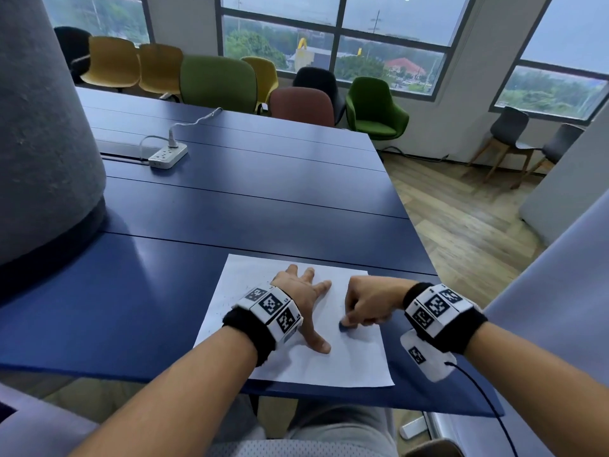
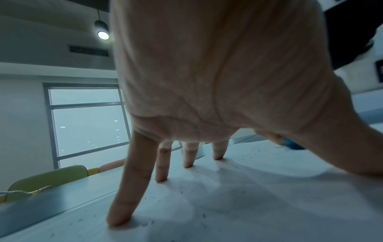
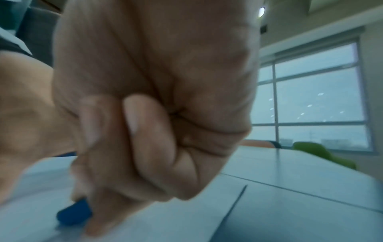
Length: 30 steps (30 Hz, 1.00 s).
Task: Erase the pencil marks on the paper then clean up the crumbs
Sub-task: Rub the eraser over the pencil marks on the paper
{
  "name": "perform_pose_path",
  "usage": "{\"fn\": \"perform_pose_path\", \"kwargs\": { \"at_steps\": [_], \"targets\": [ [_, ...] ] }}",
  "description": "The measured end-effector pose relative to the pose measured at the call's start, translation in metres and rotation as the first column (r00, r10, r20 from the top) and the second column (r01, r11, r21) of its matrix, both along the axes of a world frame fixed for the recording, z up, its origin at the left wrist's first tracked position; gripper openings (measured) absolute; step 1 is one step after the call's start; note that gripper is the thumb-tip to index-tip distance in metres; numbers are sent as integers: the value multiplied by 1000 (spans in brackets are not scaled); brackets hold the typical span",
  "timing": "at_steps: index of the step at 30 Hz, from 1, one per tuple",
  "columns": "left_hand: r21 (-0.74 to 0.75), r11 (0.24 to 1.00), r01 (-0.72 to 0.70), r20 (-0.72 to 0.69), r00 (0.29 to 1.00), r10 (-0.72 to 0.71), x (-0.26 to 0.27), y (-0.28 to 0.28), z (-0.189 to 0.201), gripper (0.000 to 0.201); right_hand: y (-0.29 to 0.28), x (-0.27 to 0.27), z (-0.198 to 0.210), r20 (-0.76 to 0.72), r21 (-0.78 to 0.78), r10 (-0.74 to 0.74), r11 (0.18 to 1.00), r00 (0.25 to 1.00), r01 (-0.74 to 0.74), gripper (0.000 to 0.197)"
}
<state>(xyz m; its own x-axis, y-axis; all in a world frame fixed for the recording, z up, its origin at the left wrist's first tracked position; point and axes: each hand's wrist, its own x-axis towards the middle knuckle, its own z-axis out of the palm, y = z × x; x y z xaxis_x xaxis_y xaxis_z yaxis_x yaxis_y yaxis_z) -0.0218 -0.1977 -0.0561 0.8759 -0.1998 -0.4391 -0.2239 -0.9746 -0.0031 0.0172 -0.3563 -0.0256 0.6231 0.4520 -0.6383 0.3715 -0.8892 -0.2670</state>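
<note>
Fingers [image 3: 116,147] of our right hand [image 1: 369,303] are curled tight around a small blue eraser [image 1: 346,325], pinching it so that its tip meets the paper [image 1: 356,357]; the right wrist view is blurred, so we cannot tell how much of the eraser is buried in the grip. Our left hand [image 1: 304,293] lies spread and straight-fingered on the sheet just beside it, fingertips [image 2: 119,219] pressing down and holding nothing, which pins the page in place.

We judge that the erasing step is in hand. The eraser sits near the middle of the sheet, between the left thumb and the right-hand edge. Any pencil marks under or around it are too faint for us to make out. Dark crumbs [image 1: 227,303] speckle the left part of the paper, and the left wrist view shows more of them scattered around the planted fingertips.

The sheet lies at the near edge of the blue desk [image 1: 230,209], squarely in front of us. Farther back on the desk is a white power strip [image 1: 167,156] with a cable plugged in.

Next we would need short, firm strokes while the left hand holds the paper flat, so it neither creases nor slides. After that comes gathering the crumbs, which calls for a light sweep that does not smear them.
</note>
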Motion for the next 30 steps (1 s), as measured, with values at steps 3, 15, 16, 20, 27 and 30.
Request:
{"fn": "perform_pose_path", "kwargs": {
  "at_steps": [3, 15, 16, 20, 27, 30],
  "targets": [
    [1, 1000, -8, -2, 1000, 8, 0, 0, 0, 129, -5, 0, -2, 20, 32, 6, 999, 1000, -6, 24],
    [-46, 999, -10, 30, 999, 11, -2, 2, -1, 127, -12, 30, -1, 138, 18, -105, 994, 985, 103, 27],
    [-46, 999, -14, 28, 999, 15, -2, 2, -2, 127, -13, 25, -2, 87, -35, -58, 997, 994, 62, 26],
    [-37, 999, -19, 12, 1000, 19, -2, 0, 0, 127, -16, 21, 0, -25, -73, -26, 997, 999, 24, 25],
    [-37, 999, -25, 5, 1000, 25, -3, 0, 1, 128, -21, 11, -3, 5, -59, 8, 998, 1000, -7, 22],
    [-48, 998, -35, -3, 999, 35, -3, 0, 2, 129, -25, 4, 0, -41, -55, 32, 998, 999, -34, 18]
  ]
}}
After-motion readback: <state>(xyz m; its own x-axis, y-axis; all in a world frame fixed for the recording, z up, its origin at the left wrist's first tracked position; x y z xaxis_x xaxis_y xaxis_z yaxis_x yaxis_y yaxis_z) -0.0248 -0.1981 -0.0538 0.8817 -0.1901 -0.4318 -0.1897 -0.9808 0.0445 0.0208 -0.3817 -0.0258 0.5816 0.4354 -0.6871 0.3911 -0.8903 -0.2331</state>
